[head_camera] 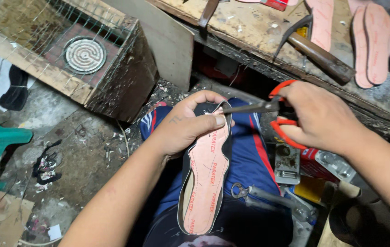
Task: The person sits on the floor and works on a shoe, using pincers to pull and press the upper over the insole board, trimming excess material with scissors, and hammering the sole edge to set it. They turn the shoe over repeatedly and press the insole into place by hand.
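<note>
The left hand (pixel 183 126) gripped the upper end of a pink insole (pixel 205 178) backed with a dark layer, its fingers wrapped around the top edge and the thumb pressed flat across the pink face. The insole stood lengthwise over the person's lap, above blue track trousers (pixel 245 155) with red and white stripes, its heel end pointing toward the camera. The right hand (pixel 316 116) held orange-handled scissors (pixel 268 109), fingers closed through the loops, and the dark blades reached left to meet the insole's top edge just beside the left thumb. How far the blades were parted could not be told. Above, on the worn wooden table (pixel 250 27), lay a hammer (pixel 316 50) with a brown handle and several more pink insoles (pixel 371 45). To the left stood a wooden box (pixel 112 87) covered with wire mesh, holding a round coil heater (pixel 84 55).
</note>
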